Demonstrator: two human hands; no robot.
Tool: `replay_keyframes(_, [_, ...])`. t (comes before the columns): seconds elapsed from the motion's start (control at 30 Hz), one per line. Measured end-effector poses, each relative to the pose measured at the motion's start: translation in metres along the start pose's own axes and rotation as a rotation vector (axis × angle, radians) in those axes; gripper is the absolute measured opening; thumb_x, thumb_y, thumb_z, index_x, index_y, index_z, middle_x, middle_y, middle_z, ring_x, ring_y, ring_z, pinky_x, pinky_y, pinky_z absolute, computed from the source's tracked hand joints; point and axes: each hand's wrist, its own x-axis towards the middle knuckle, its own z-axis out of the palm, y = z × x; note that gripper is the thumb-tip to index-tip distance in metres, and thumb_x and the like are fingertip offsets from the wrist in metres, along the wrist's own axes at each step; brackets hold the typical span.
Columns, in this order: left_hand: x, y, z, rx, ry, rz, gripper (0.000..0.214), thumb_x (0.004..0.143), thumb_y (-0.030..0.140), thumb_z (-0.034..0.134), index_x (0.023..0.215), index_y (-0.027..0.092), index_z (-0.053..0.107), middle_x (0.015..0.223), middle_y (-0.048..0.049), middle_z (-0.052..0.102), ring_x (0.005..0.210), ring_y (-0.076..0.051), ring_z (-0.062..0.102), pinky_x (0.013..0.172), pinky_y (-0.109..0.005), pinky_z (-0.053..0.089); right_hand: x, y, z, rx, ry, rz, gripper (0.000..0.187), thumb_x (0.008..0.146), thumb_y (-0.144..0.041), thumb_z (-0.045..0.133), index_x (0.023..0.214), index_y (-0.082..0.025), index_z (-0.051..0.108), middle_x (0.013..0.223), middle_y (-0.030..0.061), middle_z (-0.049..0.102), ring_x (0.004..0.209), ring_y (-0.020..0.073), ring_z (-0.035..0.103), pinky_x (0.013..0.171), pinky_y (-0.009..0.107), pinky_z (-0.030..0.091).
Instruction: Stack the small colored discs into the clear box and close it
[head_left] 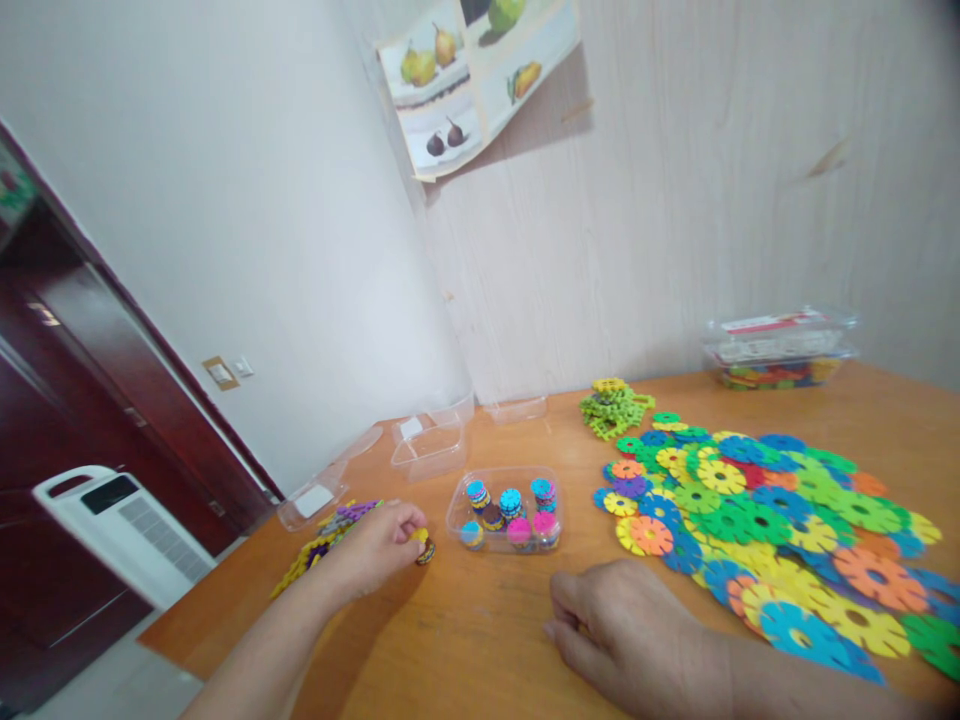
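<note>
My left hand (382,548) is closed in a pinch at a short stack of small notched plastic discs (426,551), yellow on top and darker below, on the table just left of a clear plastic box. That clear box (459,535) holds several similar stacks, topped in blue and pink. To its lower right, my right hand (626,625) rests on the wood with its fingers curled in, and nothing shows in them. Beside the right hand spreads a large pile of notched flower discs (739,520) in green, yellow, blue and orange.
Purple and yellow linked pieces (319,550) lie partly behind my left forearm. Clear tubs (427,450) and a lid (311,500) stand at the back left. A green pile of pieces (615,412) and a lidded box (780,350) sit near the wall.
</note>
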Motion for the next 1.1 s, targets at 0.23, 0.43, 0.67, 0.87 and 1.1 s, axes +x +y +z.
replay_keyframes(0.23, [0.014, 0.041, -0.011, -0.032, 0.135, 0.242, 0.027, 0.075, 0.027, 0.058, 0.101, 0.02, 0.064, 0.1, -0.0036, 0.068, 0.093, -0.019, 0.06, 0.085, -0.031, 0.046, 0.0, 0.002, 0.004, 0.002, 0.008, 0.006, 0.023, 0.088, -0.037, 0.048, 0.072, -0.023, 0.057, 0.07, -0.0002, 0.069, 0.06, 0.0134, 0.061, 0.05, 0.028, 0.02])
replay_keyframes(0.43, [0.036, 0.068, 0.008, 0.061, 0.075, 0.296, 0.028, 0.075, 0.025, 0.058, 0.102, 0.022, 0.065, 0.099, -0.0032, 0.068, 0.094, -0.019, 0.06, 0.083, -0.03, 0.047, 0.002, 0.004, 0.007, -0.021, 0.017, -0.001, 0.023, 0.088, -0.038, 0.049, 0.073, -0.022, 0.058, 0.07, 0.0007, 0.069, 0.058, 0.0134, 0.06, 0.05, 0.028, 0.019])
replay_keyframes(0.67, [0.04, 0.075, 0.015, -0.053, 0.046, 0.308, 0.036, 0.073, 0.029, 0.063, 0.109, 0.022, 0.063, 0.107, -0.0045, 0.067, 0.098, -0.02, 0.06, 0.085, -0.031, 0.048, 0.002, 0.003, 0.006, -0.019, 0.02, 0.0, 0.022, 0.087, -0.038, 0.049, 0.073, -0.023, 0.058, 0.071, 0.0005, 0.07, 0.059, 0.0139, 0.061, 0.05, 0.028, 0.019])
replay_keyframes(0.87, [0.028, 0.048, -0.001, -0.148, 0.164, 0.215, 0.029, 0.079, 0.033, 0.057, 0.104, 0.019, 0.063, 0.1, -0.0055, 0.068, 0.09, -0.019, 0.061, 0.082, -0.031, 0.048, 0.001, 0.004, 0.007, -0.023, 0.018, -0.001, 0.024, 0.088, -0.039, 0.048, 0.074, -0.023, 0.058, 0.071, 0.001, 0.07, 0.06, 0.0142, 0.061, 0.05, 0.028, 0.019])
replay_keyframes(1.1, [0.016, 0.037, -0.005, 0.063, 0.152, 0.33, 0.022, 0.083, 0.021, 0.046, 0.089, 0.02, 0.067, 0.093, -0.0045, 0.065, 0.092, -0.019, 0.058, 0.085, -0.032, 0.045, 0.001, 0.002, 0.004, -0.027, 0.004, 0.006, 0.025, 0.089, -0.039, 0.047, 0.074, -0.023, 0.058, 0.07, 0.0008, 0.069, 0.06, 0.0142, 0.061, 0.05, 0.028, 0.021])
